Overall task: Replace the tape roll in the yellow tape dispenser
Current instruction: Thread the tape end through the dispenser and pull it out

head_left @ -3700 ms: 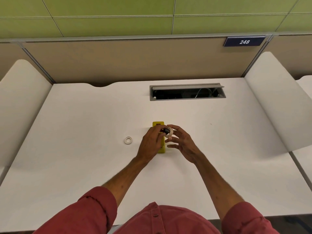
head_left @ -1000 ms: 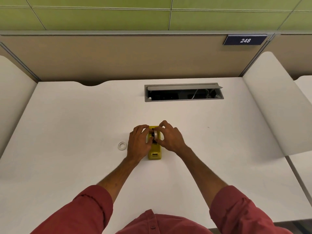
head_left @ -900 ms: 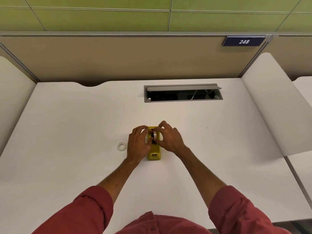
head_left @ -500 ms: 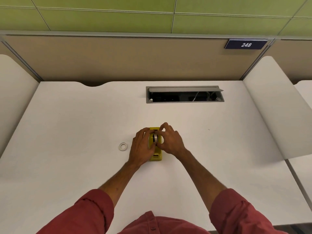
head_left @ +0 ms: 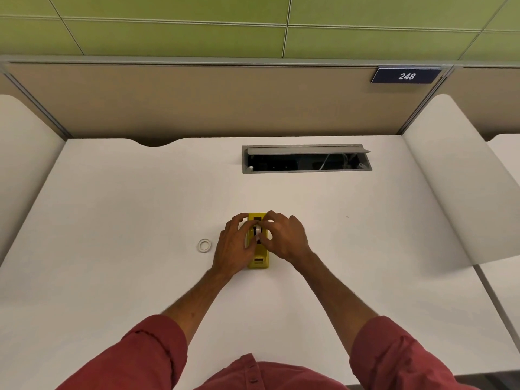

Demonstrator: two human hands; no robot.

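Small yellow plastic tape dispenser (head_left: pixel 258 260): centre of frame, flat on the white desk (head_left: pixel 112 192), its near end showing. Left hand (head_left: pixel 235 246): cupped on its left side, apparently to brace it. Right hand (head_left: pixel 284 239): fingers (head_left: pixel 264 225) narrow, pinching the white tape roll (head_left: pixel 256 229) in the cradle, probably seating it. Thin white empty ring (head_left: pixel 204 245): set aside, left of centre.

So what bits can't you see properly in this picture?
- Head view: the tape roll is mostly covered by the left hand and right hand.
- The yellow dispenser shows only its ends; whether the roll is seated is hidden.
- The white ring is too small to identify.
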